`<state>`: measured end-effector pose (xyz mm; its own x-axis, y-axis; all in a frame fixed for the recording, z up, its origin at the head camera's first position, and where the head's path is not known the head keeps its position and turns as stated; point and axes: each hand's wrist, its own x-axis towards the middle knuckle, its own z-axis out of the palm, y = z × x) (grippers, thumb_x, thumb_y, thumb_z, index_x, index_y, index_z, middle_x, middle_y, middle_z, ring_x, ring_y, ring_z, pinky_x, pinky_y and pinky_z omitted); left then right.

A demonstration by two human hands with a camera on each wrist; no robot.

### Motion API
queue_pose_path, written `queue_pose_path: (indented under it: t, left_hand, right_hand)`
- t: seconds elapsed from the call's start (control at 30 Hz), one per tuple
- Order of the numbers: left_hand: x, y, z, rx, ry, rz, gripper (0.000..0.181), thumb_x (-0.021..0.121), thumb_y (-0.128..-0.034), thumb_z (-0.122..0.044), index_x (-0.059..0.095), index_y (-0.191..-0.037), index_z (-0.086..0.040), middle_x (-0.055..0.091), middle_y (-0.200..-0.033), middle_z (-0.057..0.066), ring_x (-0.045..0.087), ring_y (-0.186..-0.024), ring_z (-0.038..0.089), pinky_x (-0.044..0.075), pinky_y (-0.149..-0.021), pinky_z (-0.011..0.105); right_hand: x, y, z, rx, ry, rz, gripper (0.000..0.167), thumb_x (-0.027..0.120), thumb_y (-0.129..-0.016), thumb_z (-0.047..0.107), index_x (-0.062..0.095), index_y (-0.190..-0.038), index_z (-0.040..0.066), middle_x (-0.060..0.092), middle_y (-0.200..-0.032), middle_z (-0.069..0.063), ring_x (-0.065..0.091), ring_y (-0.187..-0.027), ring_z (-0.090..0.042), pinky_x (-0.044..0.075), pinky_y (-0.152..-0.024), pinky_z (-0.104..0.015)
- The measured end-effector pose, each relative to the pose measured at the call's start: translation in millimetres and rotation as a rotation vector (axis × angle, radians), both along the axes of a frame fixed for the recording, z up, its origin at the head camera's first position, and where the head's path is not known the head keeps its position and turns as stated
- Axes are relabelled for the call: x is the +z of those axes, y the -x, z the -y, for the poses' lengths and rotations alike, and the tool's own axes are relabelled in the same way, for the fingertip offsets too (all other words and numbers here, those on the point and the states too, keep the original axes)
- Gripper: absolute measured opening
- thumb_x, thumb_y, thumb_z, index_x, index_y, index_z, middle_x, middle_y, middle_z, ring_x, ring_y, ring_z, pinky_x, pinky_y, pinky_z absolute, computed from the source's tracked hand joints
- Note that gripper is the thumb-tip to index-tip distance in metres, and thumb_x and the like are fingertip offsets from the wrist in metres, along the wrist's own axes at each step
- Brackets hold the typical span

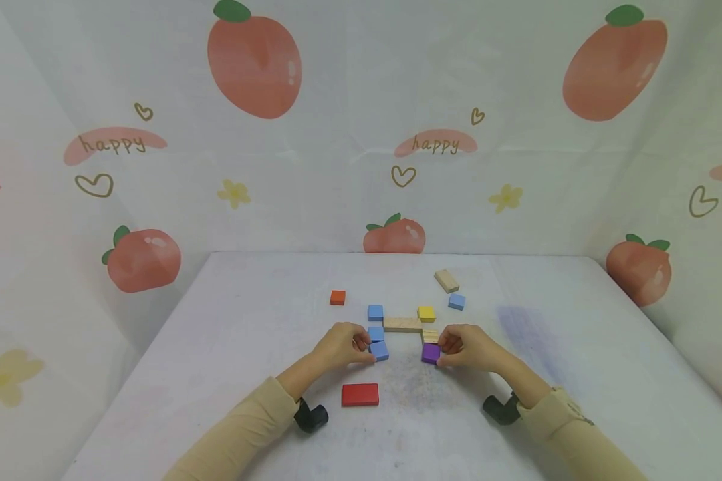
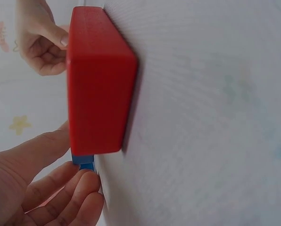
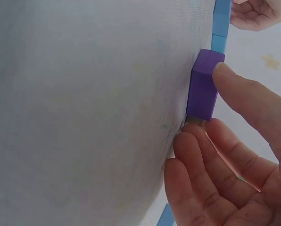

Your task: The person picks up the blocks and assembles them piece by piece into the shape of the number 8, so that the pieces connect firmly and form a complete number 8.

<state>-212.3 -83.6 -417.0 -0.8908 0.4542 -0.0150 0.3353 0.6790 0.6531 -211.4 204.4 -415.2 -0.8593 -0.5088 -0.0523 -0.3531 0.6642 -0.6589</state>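
Observation:
My left hand [image 1: 343, 344] is at the left of the arrangement, its thumb and fingers pinching the lowest blue block [image 1: 379, 351], which is slightly turned. Directly beyond it lies another blue block [image 1: 376, 333], with a third blue block [image 1: 376, 312] farther back. On the right, my right hand [image 1: 469, 347] pinches a purple block [image 3: 204, 89] between thumb and index finger. The purple block rests on the table below a small wooden block [image 1: 430, 336]. A long wooden block [image 1: 402, 325] spans between the two sides, and a yellow block [image 1: 426, 313] sits behind its right end.
A red block [image 1: 359, 395] lies nearer the front and partly hides the left fingers in the left wrist view. Farther back are an orange block [image 1: 337, 297], a wooden block [image 1: 446, 280] and a separate blue block [image 1: 456, 301]. A printed curtain [image 1: 337, 167] stands behind the white table [image 1: 247, 300].

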Motion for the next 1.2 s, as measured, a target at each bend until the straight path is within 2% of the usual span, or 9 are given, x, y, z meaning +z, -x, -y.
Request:
queue_pose_path:
  t: [0.73, 1.2]
  left_hand:
    - [0.5, -0.4, 1.4, 0.010, -0.009, 0.035, 0.025, 0.078, -0.0735, -0.017, 0.067, -0.090, -0.003, 0.063, -0.077, 0.003, 0.052, -0.070, 0.010, 0.043, -0.059, 0.017]
    - [-1.6, -1.3, 17.7, -0.005, -0.015, 0.053, 0.029, 0.075, -0.0773, -0.023, 0.066, -0.099, -0.006, 0.064, -0.084, 0.002, 0.054, -0.074, 0.011, 0.045, -0.062, 0.017]
  right_hand:
    - [1.1, -0.4, 1, 0.000, 0.000, 0.003, 0.026, 0.076, -0.076, 0.017, 0.059, -0.089, 0.003, 0.063, -0.084, -0.004, 0.057, -0.075, -0.006, 0.049, -0.067, -0.017]
    - [1.9, -1.1, 2, -0.005, -0.012, -0.001, 0.028, 0.077, -0.075, 0.018, 0.059, -0.090, 0.003, 0.063, -0.083, -0.005, 0.057, -0.075, -0.007, 0.048, -0.067, -0.017]
